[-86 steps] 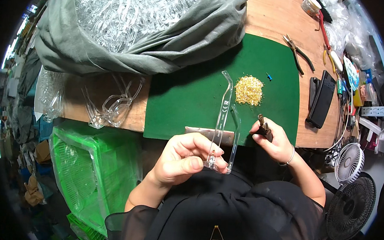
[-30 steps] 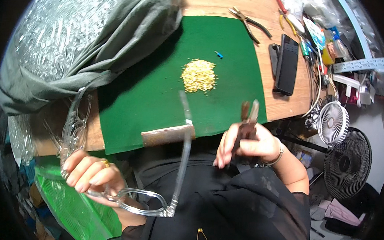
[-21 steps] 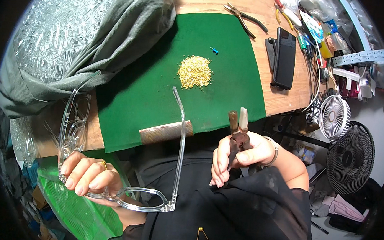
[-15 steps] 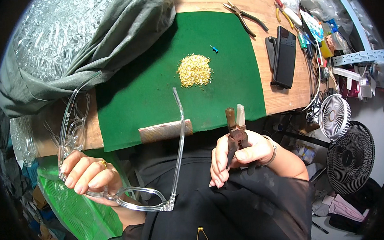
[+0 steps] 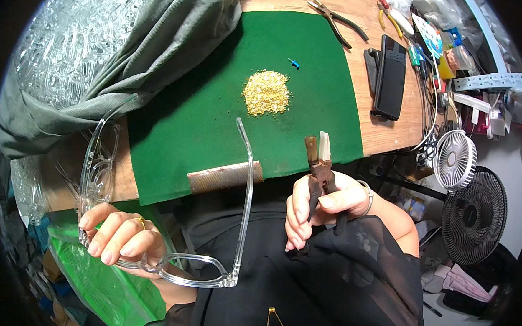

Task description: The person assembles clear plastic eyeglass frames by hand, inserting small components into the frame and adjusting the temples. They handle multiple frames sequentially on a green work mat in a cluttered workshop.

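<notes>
My left hand point(image 5: 124, 237) is closed round one side of a clear plastic glasses frame point(image 5: 244, 209), whose two temples point away from me over the table's near edge. The fingers cover the lens rim on that side; the other rim shows beside them. In my right hand point(image 5: 329, 205) is a pair of pliers point(image 5: 319, 173) with one brown and one whitish jaw pad, jaws up and slightly apart. The pliers are some way to the right of the frame, not touching it. A heap of small gold-coloured pieces point(image 5: 266, 93) lies on the green mat point(image 5: 186, 123).
A blue push pin point(image 5: 294, 64) and a ridged metal bar point(image 5: 225, 177) lie on the mat. Beyond it are other pliers point(image 5: 338, 24) and a black phone point(image 5: 389, 78). Many clear frames point(image 5: 84, 41) sit piled at left behind grey cloth point(image 5: 179, 35). Fans point(image 5: 455, 159) stand at right.
The pliers in my right hand have risen slightly and shifted a little left. My left hand and the glasses frame have barely moved.
</notes>
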### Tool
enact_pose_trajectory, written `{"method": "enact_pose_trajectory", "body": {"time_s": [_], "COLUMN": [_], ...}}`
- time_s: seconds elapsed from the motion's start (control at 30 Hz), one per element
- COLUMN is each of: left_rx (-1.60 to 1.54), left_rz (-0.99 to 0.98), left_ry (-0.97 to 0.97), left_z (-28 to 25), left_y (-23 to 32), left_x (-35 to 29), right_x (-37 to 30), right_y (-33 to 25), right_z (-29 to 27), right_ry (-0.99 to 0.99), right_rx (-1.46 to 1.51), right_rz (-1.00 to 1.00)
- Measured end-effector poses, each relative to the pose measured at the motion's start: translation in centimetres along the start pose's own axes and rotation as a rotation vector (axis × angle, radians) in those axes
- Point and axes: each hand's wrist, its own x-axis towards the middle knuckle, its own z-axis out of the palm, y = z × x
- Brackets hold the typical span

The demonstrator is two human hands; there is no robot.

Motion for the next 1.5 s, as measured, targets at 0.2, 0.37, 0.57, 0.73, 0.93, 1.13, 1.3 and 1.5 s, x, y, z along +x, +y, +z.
{"method": "enact_pose_trajectory", "body": {"time_s": [0.2,0.37,0.57,0.73,0.93,1.13,1.3,1.5], "left_rx": [-0.007,0.006,0.027,0.016,0.020,0.024,-0.193,-0.247], "left_rz": [-0.027,-0.024,-0.034,-0.024,-0.032,-0.027,-0.190,-0.179], "left_ry": [-0.004,0.012,0.006,-0.001,-0.005,-0.028,-0.082,-0.103], "left_z": [-0.2,-0.6,-0.6,-1.0,-1.1,-1.3,-1.8,-1.9], "left_y": [0.1,0.2,0.4,0.1,-0.1,0.0,-1.0,-1.4], "left_x": [0.2,0.5,0.4,0.4,0.4,0.2,0.1,-0.6], "right_x": [-0.1,0.0,0.4,0.8,0.7,1.2,1.7,2.3], "right_y": [-0.3,-0.5,-1.6,-1.7,-1.9,-2.3,-2.0,-0.1], "right_z": [-0.3,0.0,0.6,1.1,0.9,1.9,-2.0,-4.2], "right_ry": [0.037,-0.021,0.201,0.398,0.408,0.624,0.729,0.747], "right_rx": [0.049,0.129,-0.597,-0.731,-0.821,-1.158,-1.210,-1.393], "right_rz": [0.001,0.012,0.057,0.104,0.137,-0.041,-0.525,-0.493]}}
